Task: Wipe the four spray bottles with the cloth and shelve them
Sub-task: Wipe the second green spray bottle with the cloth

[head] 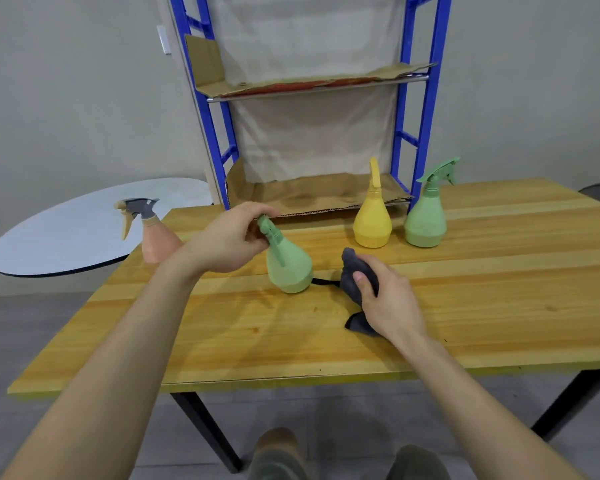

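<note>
My left hand (231, 239) grips the spray head of a green spray bottle (290, 268), which stands slightly tilted near the middle of the wooden table (465, 323). My right hand (387, 301) holds a bunched dark grey cloth (355, 271) just right of that bottle, with part of the cloth trailing on the table. A yellow spray bottle (373, 220) and a second green spray bottle (426, 216) stand upright at the table's far side. A peach spray bottle (156, 239) with a grey head stands at the table's far left corner.
A blue metal shelf rack (426, 98) stands behind the table, its two shelves lined with cardboard (312, 195). A round white table (73, 230) sits to the left. My knees show below the table's front edge.
</note>
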{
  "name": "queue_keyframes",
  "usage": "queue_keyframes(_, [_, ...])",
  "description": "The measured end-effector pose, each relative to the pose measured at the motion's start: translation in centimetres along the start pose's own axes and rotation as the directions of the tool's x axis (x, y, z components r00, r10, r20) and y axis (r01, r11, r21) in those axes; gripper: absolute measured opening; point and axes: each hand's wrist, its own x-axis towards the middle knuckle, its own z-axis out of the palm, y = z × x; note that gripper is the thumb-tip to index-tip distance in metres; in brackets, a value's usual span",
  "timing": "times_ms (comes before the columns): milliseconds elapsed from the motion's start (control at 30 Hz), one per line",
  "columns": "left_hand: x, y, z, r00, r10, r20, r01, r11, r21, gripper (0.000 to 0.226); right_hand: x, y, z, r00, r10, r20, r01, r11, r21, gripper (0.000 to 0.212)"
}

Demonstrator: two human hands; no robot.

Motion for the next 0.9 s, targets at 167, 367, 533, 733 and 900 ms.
queue_keyframes(167, [0.3, -1.5, 1.1, 0.975, 0.006, -0.223, 0.007, 0.998, 0.057, 0.015, 0.1, -0.2, 0.0, 0.999, -0.008, -0.049, 0.012, 0.996, 0.087, 0.042])
queue_keyframes(367, [-1.4, -3.5, 2.9, 0.896, -0.245, -0.371, 0.111, 0.932, -0.346, 0.017, 1.8, -2.5, 0.8, 0.983, -0.117, -0.141, 0.13, 0.988, 0.087, 0.042])
queue_keyframes(533, [-3.2, -2.6, 6.2, 0.883, -0.266, -0.386, 0.042, 0.865, -0.5, 0.013, 1.6, -7.5, 6.1, 0.902, -0.429, 0.047, 0.431, 0.899, -0.081, 0.045])
queue_keyframes(733, [-5.5, -4.2, 6.7, 0.879, -0.332, -0.343, 0.06, 0.79, -0.61, 0.013, 2.2, -7.1, 6.6, 0.881, -0.456, 0.126, 0.472, 0.867, -0.16, 0.053])
queue_keyframes(900, [-6.4, -4.7, 8.0, 0.854, -0.411, -0.32, 0.083, 0.714, -0.695, 0.014, 2.7, -6.9, 6.4, 0.957, -0.267, 0.112, 0.275, 0.959, -0.063, 0.052])
